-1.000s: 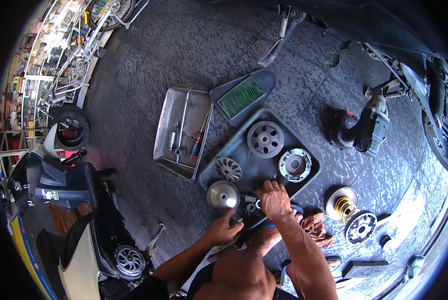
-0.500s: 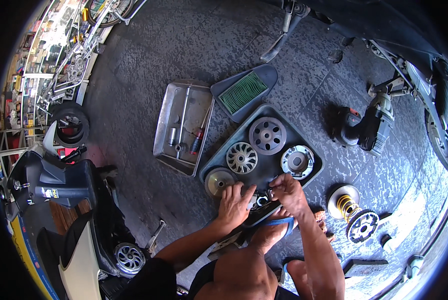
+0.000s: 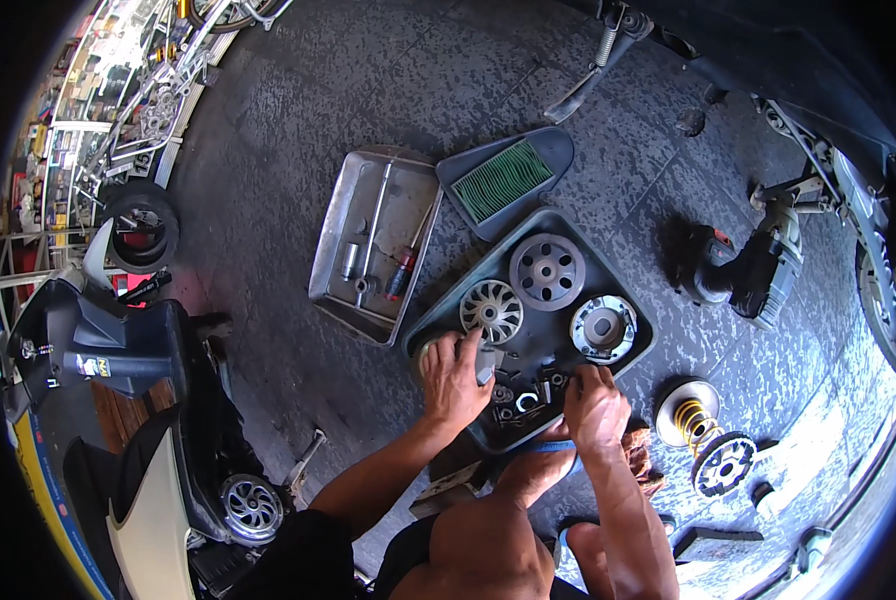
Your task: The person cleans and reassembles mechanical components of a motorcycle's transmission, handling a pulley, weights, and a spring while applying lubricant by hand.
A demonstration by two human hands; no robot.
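A dark parts tray (image 3: 636, 292) lies before me. My left hand (image 3: 455, 382) is closed at its left side, round a grey metal part (image 3: 486, 363) that shows between thumb and fingers; its full shape is hidden. My right hand (image 3: 598, 405) is closed over the tray's near right edge, fingertips pinched together; what they hold, if anything, is hidden. Inside the tray lie a finned fan wheel (image 3: 491, 312), a round drum with holes (image 3: 547, 272), and a ring-shaped clutch (image 3: 604, 329). Several small metal parts (image 3: 526, 402) sit between my hands.
Beyond the tray are a metal pan (image 3: 320, 270) with a screwdriver (image 3: 401, 272) and a green air filter (image 3: 503, 180). A cordless power tool (image 3: 763, 262) and a pulley with a yellow spring (image 3: 695, 420) lie to the right. A scooter body (image 3: 133, 345) stands at left.
My left hand has moved up and left over the toothed disc, which it now covers, and closed round a grey part. My right hand has shifted right, uncovering the small parts.
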